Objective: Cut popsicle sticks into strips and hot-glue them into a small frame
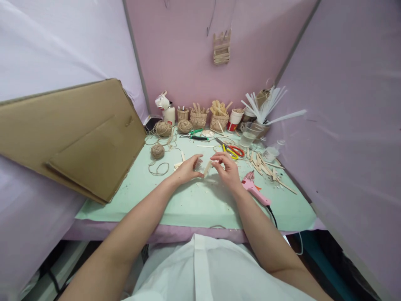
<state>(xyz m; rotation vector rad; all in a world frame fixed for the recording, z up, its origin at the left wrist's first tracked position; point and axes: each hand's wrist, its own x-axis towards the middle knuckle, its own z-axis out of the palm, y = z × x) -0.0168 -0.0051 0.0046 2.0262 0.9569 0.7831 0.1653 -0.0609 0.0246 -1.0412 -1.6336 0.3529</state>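
My left hand (188, 168) is over the middle of the green-covered table, its thumb and fingers curved around a small pale, partly see-through thing (199, 164) whose kind I cannot make out. Facing it, my right hand (227, 170) pinches a short, flat wooden craft stick (207, 168) with thumb and finger. The stick is tilted, its lower end close to my left thumb. A pink hot glue gun (256, 191) lies right of my right wrist, its black cord running off the front edge. Some light wooden sticks (182, 156) lie behind my left hand, partly hidden by it.
Scissors with red handles (236, 150), green-handled pliers (197, 134) and twine balls (157, 151) lie farther back. Loose sticks (263, 165) are scattered right, near a plastic cup (249, 133). Stick-filled cups (219, 121) line the back. Cardboard (94, 138) leans at left.
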